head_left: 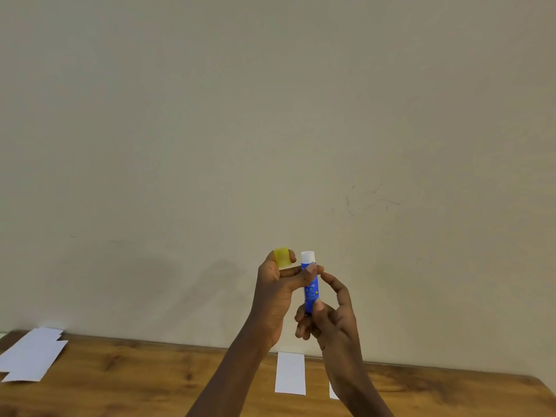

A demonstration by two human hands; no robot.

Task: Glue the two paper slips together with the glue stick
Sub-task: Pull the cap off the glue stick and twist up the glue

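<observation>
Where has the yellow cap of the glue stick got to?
The yellow cap is off the glue stick, held up in the left hand just left of the stick's white tip, above the wooden table.

Soft, dim indoor light, slightly hazy picture

The beige wall (270,115) is showing faint, blurred shadows left of the raised hands; the white papers (30,353) are glaring mildly, the wooden table (135,377) edge is bowing from wide-angle distortion, and fine detail is looking smeared
</observation>
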